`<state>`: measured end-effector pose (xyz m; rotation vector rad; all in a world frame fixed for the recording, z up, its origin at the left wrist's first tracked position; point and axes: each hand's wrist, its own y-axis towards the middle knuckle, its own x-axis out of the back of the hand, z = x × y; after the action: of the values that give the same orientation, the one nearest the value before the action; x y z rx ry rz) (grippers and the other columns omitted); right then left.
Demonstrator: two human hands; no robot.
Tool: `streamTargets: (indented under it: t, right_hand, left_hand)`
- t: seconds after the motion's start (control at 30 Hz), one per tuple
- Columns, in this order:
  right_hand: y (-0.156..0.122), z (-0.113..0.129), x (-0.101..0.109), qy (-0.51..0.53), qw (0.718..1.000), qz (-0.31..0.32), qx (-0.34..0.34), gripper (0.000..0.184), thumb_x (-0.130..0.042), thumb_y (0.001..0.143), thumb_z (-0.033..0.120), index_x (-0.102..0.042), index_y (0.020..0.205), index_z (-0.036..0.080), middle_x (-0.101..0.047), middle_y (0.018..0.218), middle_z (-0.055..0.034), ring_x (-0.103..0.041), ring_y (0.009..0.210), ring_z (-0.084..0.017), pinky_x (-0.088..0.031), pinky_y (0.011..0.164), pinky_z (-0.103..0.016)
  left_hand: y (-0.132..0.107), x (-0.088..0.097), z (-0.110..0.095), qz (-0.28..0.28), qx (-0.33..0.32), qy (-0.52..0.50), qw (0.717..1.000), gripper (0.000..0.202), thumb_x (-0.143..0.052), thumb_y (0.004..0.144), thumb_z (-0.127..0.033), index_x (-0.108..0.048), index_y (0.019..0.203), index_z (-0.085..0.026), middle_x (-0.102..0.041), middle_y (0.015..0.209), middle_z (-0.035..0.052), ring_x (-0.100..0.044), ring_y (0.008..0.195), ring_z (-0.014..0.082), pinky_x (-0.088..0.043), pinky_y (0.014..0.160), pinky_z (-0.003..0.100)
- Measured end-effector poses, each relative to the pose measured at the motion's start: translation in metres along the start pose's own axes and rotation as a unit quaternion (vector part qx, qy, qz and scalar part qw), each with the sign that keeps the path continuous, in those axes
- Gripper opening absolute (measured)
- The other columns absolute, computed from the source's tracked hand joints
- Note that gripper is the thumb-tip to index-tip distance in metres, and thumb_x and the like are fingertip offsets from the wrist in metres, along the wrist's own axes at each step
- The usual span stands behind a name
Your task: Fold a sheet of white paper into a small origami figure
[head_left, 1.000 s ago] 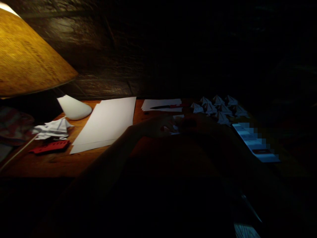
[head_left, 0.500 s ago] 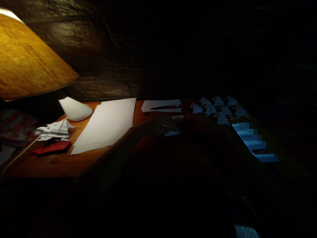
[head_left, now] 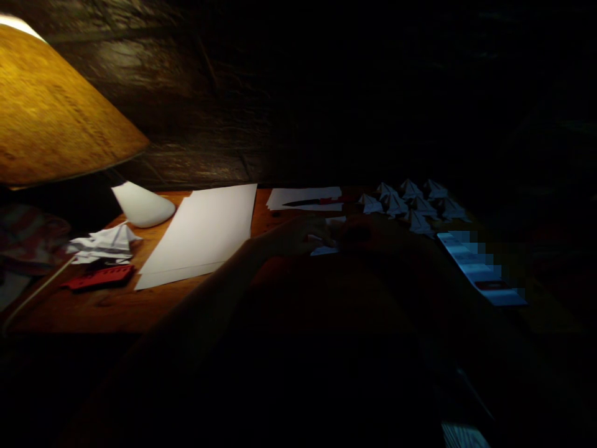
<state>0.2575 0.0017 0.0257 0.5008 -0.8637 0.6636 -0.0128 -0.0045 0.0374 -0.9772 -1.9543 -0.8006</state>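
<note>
A small piece of white paper (head_left: pixel 325 250) with folds lies at the middle of the wooden table, partly covered by fingers. My left hand (head_left: pixel 298 235) comes in from the left, its fingers closed on this paper. Against the paper's right side is my right hand (head_left: pixel 361 230), so deep in shadow that its fingers cannot be made out. Just behind the hands, a knife (head_left: pixel 312 202) with a dark blade and red handle rests on a small stack of white paper (head_left: pixel 280 196). Several folded paper shapes (head_left: pixel 394 203) stand close together beyond my right hand.
Large white sheets (head_left: pixel 200 227) lie left of my left forearm. Farther left are a lamp with a yellow shade (head_left: pixel 60 118), a crumpled printed paper (head_left: pixel 105 244) and a red object (head_left: pixel 105 277). A bluish lit screen (head_left: pixel 471 267), partly pixelated, lies to the right.
Both hands stay at the paper in nearly the same place, with only a slight shift of the fingers. The things on the table have not moved.
</note>
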Motion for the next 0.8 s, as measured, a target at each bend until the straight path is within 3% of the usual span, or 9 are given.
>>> streamTargets:
  t: [0.8]
  right_hand:
    - [-0.0014,0.0045,0.0016,-0.007,0.999,0.002,-0.042,0.032,-0.074,0.081,0.045,-0.075,0.108,0.029,-0.075,0.112,-0.0036,-0.069,0.098,-0.025,-0.052,0.084,-0.037]
  left_hand:
    - [-0.0006,-0.0008,0.0036,0.004,-0.008,0.023,1.0,0.032,-0.056,0.087,-0.013,-0.077,0.106,-0.026,-0.065,0.115,0.0068,-0.059,0.113,0.0212,-0.047,0.1,0.039]
